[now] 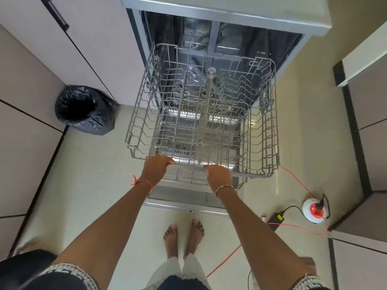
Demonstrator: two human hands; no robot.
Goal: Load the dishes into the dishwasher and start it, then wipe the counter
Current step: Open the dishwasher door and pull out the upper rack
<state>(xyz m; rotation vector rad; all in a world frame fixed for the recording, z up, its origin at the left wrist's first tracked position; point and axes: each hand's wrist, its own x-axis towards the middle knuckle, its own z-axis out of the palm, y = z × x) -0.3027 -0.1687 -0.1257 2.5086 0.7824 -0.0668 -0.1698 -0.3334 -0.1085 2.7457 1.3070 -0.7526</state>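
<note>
while the left hand (159,166) and the right hand (217,174) each had a grip curled round the front rail of the upper rack (138,114), the job looked barely begun. the dishwasher (219,13) stood open, its door (184,197) folded down, and the upper rack was out over it with nothing in it. loading, starting and wiping all seemed left to do. no dishes and no table showed anywhere, so where they waited could not be told. a lower rack showed dimly through the wires; what it held was hard to make out. a lined bin (83,109) stood on the floor at the left.
</note>
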